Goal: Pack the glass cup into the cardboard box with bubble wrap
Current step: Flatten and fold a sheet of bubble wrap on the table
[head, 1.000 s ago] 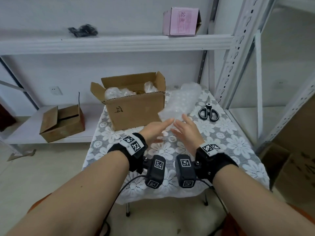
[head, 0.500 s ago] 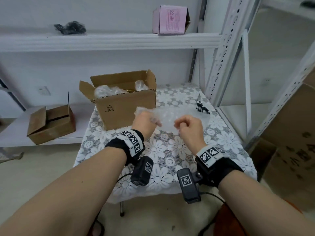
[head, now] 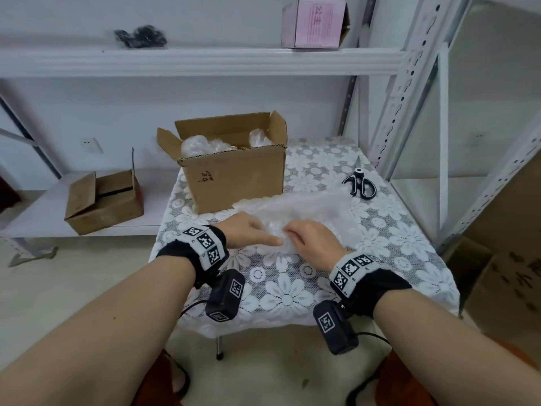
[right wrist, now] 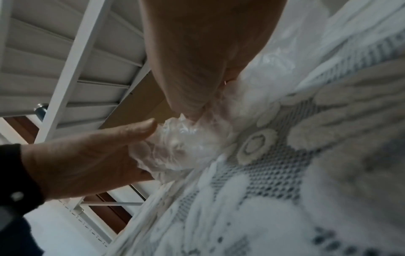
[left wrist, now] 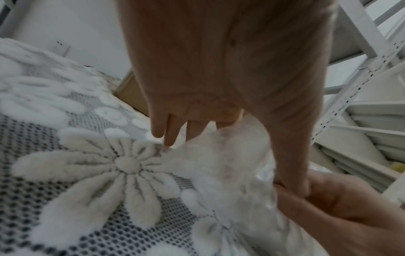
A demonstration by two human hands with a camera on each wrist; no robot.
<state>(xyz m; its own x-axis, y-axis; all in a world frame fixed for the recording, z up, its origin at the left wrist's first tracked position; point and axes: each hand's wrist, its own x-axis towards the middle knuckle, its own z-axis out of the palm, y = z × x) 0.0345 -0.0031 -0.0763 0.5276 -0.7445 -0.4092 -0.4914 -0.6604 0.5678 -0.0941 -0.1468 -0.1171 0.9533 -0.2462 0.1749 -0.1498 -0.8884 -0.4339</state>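
- Bubble wrap sheet [head: 295, 213] now lies flat on the lace tablecloth [head: 389, 247], just in front of the cardboard box [head: 234, 174]; half a second ago it was held up off the table.
- Left hand [head: 248, 231] and right hand [head: 313, 240] sit close together at its near edge, both pinching the plastic.
- Scissors [head: 360, 186] sit uncovered beyond the sheet; a second ago the wrap stood beside them.
- Judgement: sheet laid out for wrapping.
- No bare glass cup visible; box already holds wrapped bundles.
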